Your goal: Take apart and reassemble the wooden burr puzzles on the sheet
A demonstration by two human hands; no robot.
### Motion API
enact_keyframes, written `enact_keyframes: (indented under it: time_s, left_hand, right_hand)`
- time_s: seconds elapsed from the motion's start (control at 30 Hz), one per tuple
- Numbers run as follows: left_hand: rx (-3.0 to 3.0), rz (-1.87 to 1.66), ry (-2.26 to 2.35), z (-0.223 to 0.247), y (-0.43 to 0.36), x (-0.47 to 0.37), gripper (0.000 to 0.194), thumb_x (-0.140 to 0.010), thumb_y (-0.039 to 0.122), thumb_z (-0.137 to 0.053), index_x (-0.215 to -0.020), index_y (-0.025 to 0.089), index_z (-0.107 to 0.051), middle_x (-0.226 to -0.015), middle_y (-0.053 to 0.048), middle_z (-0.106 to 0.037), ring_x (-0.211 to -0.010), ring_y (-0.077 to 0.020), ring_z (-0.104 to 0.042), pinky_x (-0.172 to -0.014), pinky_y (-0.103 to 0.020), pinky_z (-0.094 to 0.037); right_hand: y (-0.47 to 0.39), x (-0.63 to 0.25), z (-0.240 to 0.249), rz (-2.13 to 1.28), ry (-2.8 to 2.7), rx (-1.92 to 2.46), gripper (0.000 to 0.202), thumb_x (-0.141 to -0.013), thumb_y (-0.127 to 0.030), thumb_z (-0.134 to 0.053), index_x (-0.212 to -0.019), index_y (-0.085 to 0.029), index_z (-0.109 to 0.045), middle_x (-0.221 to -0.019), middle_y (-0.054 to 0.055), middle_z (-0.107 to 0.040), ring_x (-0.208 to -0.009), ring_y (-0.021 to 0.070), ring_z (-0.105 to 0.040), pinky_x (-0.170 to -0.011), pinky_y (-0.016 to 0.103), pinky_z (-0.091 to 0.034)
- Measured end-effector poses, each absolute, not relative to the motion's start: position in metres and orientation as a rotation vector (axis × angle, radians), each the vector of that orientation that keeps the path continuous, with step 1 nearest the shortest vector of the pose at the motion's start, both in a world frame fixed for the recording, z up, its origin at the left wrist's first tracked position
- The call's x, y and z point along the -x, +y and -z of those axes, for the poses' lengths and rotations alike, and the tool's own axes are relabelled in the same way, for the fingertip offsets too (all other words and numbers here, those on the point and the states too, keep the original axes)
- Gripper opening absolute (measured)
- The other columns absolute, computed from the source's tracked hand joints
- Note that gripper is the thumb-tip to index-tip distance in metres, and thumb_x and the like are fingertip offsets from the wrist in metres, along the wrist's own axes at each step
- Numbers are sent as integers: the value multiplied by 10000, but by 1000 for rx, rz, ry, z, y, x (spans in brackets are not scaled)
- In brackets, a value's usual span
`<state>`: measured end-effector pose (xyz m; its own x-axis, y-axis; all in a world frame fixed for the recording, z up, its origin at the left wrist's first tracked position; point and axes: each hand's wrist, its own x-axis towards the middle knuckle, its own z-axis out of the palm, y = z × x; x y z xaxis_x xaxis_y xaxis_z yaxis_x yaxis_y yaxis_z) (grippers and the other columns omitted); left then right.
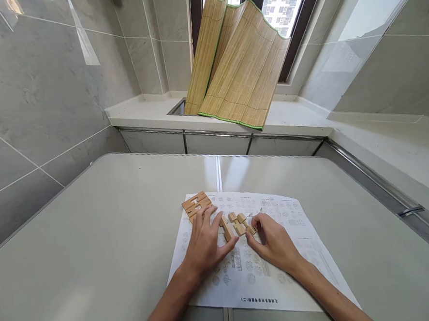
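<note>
Small notched wooden pieces [237, 223] lie together on a printed paper sheet [244, 284]. My left hand [205, 238] rests beside them, fingers apart, its thumb and index finger around a longer wooden block [226, 229]. Under its fingertips is the near part of a flat, slotted wooden board [196, 203] at the sheet's upper left. My right hand [273, 239] is curled at the right of the pieces, thumb and index finger pinching the end of a small wooden piece [250, 229].
The sheet lies on a pale table [96, 245] with a centre seam. Behind it, a folded bamboo mat [241, 67] leans against the window on a white ledge [142, 111]. Grey tiled walls stand at both sides.
</note>
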<state>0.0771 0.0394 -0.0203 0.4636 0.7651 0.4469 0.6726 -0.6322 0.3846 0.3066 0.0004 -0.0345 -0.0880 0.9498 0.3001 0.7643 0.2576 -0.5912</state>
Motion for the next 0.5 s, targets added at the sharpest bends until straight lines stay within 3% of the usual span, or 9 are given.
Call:
enact_keyframes:
  time_s: [0.5]
  left_hand:
    - [-2494,-896,1192,20,38,-83,574,-879,458,-780,-1326,175,-556,-1274,-154,-650,-1312,-377,-544,-1082,-572,-499]
  right_hand:
    - [-2,-304,31,-522,-1898,1500,101,-987,-318,-578,-1000,-256,-500,-872,34,-613,-699,214,-547,-633,351,-460]
